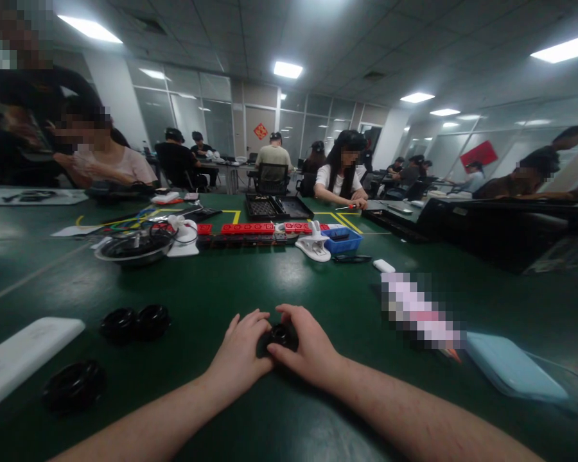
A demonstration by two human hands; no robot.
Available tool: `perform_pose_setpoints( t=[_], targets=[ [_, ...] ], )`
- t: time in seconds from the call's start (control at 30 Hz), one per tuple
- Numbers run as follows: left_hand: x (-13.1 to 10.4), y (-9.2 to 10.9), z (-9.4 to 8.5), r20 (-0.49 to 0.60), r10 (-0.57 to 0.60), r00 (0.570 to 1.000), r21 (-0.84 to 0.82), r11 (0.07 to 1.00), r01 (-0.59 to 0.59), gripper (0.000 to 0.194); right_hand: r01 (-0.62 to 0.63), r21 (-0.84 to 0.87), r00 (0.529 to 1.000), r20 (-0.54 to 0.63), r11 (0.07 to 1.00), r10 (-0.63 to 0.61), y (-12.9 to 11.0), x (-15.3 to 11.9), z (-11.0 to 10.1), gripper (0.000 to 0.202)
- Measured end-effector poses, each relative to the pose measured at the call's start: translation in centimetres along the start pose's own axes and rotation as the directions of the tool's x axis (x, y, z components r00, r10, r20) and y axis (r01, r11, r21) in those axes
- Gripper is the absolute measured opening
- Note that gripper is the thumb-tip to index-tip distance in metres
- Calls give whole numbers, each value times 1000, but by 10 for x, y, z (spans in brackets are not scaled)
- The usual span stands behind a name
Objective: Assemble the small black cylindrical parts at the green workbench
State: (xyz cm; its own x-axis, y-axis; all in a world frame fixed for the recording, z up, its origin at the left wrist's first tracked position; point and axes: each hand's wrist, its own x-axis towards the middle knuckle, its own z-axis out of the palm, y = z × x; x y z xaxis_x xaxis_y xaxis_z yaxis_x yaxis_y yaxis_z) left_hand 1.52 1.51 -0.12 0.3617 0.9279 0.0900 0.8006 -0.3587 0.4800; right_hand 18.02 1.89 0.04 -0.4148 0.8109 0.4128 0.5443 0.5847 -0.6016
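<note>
A round black part (279,335) rests on the green table (197,289) between my two hands. My right hand (311,343) curls round its right side, with the thumb at the near edge and the fingers at the far edge. My left hand (243,343) touches it from the left, fingers bent over its side; their tips are partly hidden. To the left lie a shiny black ring (74,385) and a pair of similar black rings (135,323), side by side.
A white flat case (26,359) lies at the left, a light blue case (515,366) at the right. Farther back are a metal bowl (135,250), red strips (248,228), a white clip stand (314,244) and a blue bin (341,240). A person (341,173) sits across the table.
</note>
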Motion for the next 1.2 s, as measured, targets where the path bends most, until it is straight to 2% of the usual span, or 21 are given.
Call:
perform_pose_setpoints(
  t=[0.17,0.4,0.57,0.73,0.97,1.2],
  targets=[
    [1,-3,3,-20,21,1000,7,1000,-21,27,33,17,999,11,999,-34,-2,0,-2,47],
    [2,-4,5,-45,26,999,14,1000,-25,23,62,25,998,26,998,-63,-1,-1,-1,60],
    [0,-2,3,-42,26,999,-3,1000,-26,21,28,12,1000,0,1000,-28,-1,0,-1,46],
    [1,-4,5,-60,31,998,-18,999,-33,27,66,39,998,-14,997,-65,-5,0,-4,38],
    [3,-9,9,-69,46,997,-24,999,-47,21,80,47,996,25,996,-81,-3,0,-2,54],
    [1,-6,6,-61,41,997,-22,999,-43,23,30,16,999,16,999,-31,-3,1,-3,37]
  ],
)
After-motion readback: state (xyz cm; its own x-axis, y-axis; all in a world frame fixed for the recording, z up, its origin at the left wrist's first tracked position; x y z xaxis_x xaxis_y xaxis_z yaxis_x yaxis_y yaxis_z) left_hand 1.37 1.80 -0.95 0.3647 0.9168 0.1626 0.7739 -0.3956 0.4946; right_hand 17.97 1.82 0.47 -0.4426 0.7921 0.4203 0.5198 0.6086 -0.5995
